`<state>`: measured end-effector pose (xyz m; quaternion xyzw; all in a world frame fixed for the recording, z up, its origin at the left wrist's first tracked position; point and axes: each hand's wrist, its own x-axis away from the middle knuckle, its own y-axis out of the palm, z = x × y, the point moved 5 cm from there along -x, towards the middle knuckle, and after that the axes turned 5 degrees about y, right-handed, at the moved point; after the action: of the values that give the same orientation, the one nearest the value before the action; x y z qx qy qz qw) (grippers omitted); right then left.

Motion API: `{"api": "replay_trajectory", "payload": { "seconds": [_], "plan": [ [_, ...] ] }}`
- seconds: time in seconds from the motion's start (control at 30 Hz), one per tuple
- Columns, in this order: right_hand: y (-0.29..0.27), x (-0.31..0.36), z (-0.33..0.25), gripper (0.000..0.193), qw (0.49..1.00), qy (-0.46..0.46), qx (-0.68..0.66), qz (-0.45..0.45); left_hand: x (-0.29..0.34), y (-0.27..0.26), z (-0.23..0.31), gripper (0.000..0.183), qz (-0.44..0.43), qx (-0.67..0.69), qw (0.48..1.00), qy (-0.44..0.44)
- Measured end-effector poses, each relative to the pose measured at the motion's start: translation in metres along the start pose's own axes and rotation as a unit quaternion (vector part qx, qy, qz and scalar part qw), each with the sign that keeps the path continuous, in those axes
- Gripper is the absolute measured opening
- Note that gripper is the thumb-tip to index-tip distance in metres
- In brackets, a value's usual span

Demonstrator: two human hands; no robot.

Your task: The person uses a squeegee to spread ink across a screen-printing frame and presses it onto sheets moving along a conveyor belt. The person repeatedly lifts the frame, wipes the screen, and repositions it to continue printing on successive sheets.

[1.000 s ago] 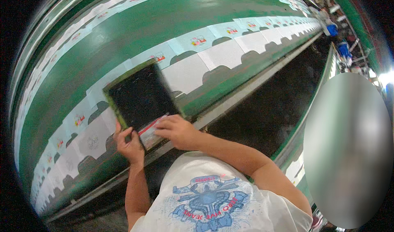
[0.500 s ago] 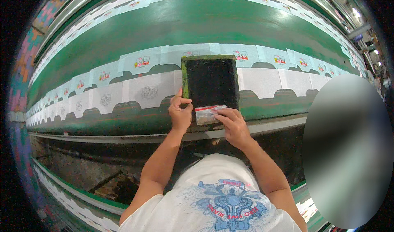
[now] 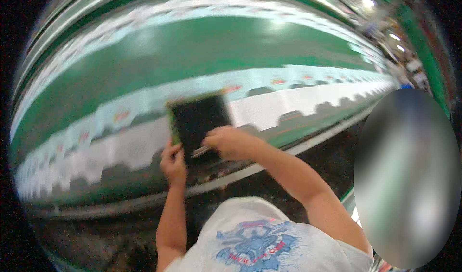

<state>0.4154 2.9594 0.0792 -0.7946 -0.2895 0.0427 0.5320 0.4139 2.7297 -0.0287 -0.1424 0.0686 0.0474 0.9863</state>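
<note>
Your left hand grasps the lower left edge of the dark frame, which lies over the row of white sheets on the green table. Your right hand pinches a thin pale strip near the frame's lower end. The step in hand appears to be working the strip against the dark face; the next move probably calls for a firm left hold and even pressure from the right. Motion blur softens the fingertips and the prints on the pale blue sheets. Whether the strip touches the face, or the frame lies flat, you cannot tell; the right hand covers the frame's lower right part.
</note>
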Motion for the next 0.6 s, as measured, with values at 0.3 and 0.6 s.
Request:
{"api": "replay_trajectory", "payload": {
  "seconds": [0.3, 0.6],
  "plan": [
    [-0.011, -0.095, 0.055, 0.024, 0.983, 0.075, 0.055, 0.157, -0.032, -0.005, -0.003, 0.045, -0.091, -0.009, 0.994, -0.064],
    [0.070, 0.001, -0.016, 0.022, 0.963, 0.030, 0.121, 0.239, -0.038, -0.009, 0.021, 0.035, -0.165, -0.140, 0.976, -0.041]
  ]
}}
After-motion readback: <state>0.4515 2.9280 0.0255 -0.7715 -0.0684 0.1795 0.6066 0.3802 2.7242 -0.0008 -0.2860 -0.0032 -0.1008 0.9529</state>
